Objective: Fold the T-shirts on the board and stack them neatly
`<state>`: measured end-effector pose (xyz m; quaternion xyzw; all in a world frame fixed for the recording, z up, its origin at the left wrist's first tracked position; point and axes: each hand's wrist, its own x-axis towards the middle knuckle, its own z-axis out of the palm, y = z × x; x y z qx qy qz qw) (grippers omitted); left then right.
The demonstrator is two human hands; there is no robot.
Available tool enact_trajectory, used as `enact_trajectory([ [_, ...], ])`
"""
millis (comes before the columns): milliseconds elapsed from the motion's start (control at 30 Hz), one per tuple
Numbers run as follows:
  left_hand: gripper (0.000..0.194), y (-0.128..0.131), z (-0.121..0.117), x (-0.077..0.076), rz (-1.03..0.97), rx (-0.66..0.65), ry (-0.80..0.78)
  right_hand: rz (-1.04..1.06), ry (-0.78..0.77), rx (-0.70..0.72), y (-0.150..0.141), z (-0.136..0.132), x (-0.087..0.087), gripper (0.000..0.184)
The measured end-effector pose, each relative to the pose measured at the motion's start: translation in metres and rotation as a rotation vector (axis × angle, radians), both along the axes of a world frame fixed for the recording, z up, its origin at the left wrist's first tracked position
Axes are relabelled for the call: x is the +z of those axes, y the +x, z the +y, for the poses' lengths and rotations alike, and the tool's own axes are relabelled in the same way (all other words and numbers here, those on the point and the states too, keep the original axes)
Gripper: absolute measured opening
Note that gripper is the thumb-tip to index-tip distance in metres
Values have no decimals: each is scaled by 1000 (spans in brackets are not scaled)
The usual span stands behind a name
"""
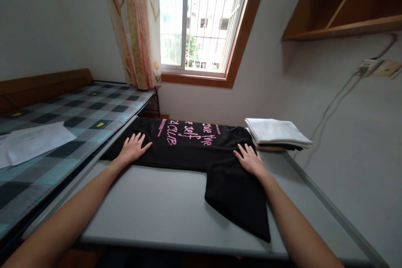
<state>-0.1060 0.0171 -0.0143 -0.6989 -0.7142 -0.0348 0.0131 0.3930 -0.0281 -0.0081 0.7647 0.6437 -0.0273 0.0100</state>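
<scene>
A black T-shirt (188, 157) with pink lettering lies sideways across the white table (157, 205). It looks folded lengthwise, with one sleeve spread toward the near edge on the right. My left hand (133, 148) rests flat on the shirt's left end, fingers spread. On the right, my right hand (249, 160) lies flat near the shoulder and collar end, its fingers apart too. Neither hand grips the cloth. Just beyond my right hand sits a stack of folded clothes (278, 131), white on top with darker cloth beneath.
A bed with a checked mattress (72, 111) adjoins the table's left side, with paper sheets (37, 142) on it. Behind are a barred window (204, 21) and a flowered curtain (141, 29). A wooden shelf (342, 29) and a socket with cords (369, 68) are on the right wall.
</scene>
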Motion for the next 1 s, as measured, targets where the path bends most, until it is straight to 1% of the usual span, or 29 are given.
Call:
enact_trajectory([
  [133, 77, 0, 1, 0, -3, -48, 9, -13, -3, 0, 0, 1, 0, 69],
  [200, 76, -3, 0, 1, -11, -16, 7, -21, -11, -4, 0, -1, 0, 70],
  [300, 78, -10, 0, 2, -27, 87, 7, -20, -54, -11, 0, -5, 2, 71],
  [367, 80, -14, 0, 2, -28, 130, -8, -14, -88, -14, 0, -7, 3, 72],
  [500, 80, -18, 0, 3, -17, 138, -54, -2, -138, -42, -1, -9, 7, 75],
  [600, 81, -18, -3, 8, -5, 151, -100, -3, -160, -55, -2, -11, 10, 74],
  [667, 81, -17, -6, 13, 7, 147, -105, -22, -142, -53, -3, -11, 11, 74],
  [733, 80, -15, -9, 16, 18, 134, -61, -62, -75, -35, -5, -12, 11, 73],
  [800, 78, -10, -11, 16, 12, 130, -12, -92, 22, 7, -9, -11, 10, 72],
  [867, 79, -3, -12, 14, -17, 141, -11, -77, 78, 53, -13, -10, 9, 71],
  [900, 79, 0, -12, 12, -35, 150, -26, -56, 73, 67, -16, -10, 9, 70],
  [1000, 83, 7, -10, 6, -68, 164, -58, -6, -5, 72, -21, -7, 7, 69],
])
